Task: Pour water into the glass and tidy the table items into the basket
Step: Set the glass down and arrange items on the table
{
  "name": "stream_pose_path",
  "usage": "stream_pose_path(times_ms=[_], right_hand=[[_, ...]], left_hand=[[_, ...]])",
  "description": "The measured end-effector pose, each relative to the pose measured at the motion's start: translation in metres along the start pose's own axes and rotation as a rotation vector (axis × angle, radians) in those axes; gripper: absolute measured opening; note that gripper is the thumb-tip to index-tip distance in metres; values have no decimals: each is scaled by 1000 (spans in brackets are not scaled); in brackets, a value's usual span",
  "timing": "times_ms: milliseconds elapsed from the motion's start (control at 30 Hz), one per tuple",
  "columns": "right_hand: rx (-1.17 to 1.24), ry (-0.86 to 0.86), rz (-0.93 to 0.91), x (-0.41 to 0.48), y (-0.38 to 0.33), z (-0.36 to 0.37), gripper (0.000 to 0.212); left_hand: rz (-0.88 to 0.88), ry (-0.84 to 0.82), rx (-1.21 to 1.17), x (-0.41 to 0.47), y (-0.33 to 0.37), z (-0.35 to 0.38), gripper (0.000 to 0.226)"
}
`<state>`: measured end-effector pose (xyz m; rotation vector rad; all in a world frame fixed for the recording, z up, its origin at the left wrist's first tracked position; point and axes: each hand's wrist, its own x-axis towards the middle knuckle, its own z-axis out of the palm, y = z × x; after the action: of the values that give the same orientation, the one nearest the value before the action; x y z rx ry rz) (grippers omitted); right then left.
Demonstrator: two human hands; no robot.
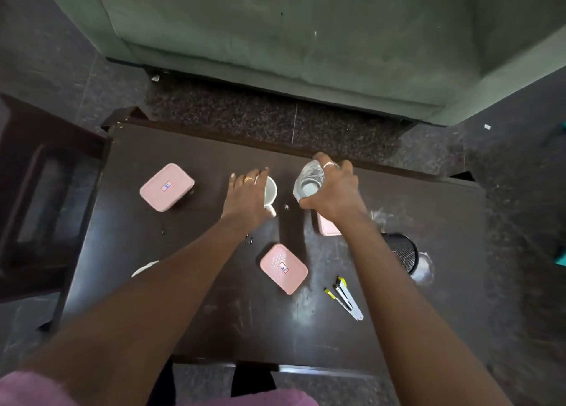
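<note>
1. up near the table's (214,313) far edge, the left hand (245,195) is curling its fingers (258,174) loosely around a white mug (270,194).
2. the right hand (332,191) is clamping its fingers (329,165) on a clear glass (307,182), tilted beside the mug.
3. a black mesh basket (402,251) is standing near the right edge.
</note>
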<state>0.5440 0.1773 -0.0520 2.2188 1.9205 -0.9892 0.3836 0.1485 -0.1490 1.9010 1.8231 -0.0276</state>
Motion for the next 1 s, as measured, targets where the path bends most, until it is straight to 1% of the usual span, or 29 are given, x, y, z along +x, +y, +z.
stream_pose_path(times_ms=[167,333,500,667,800,900,1000], right_hand=[[-13,-39,-40,18,-6,14,85],[-32,-75,-35,25,-11,30,92],[-47,-60,-21,26,-13,41,93],[-70,-60,-37,27,-12,46,94],[-70,-77,-33,30,-10,49,93],[-51,-71,-26,31,-9,50,93],[-32,-70,-27,31,-9,50,93]], left_hand=[[-74,66,-45,-4,-6,-2,82],[-208,112,-66,-12,-14,-5,80],[-229,100,-87,-17,-21,-8,79],[-278,137,-128,-21,-23,-7,78],[-275,119,-95,-24,-19,-7,84],[-213,242,-98,-29,-8,-8,86],[-66,358,-201,-37,9,-8,81]])
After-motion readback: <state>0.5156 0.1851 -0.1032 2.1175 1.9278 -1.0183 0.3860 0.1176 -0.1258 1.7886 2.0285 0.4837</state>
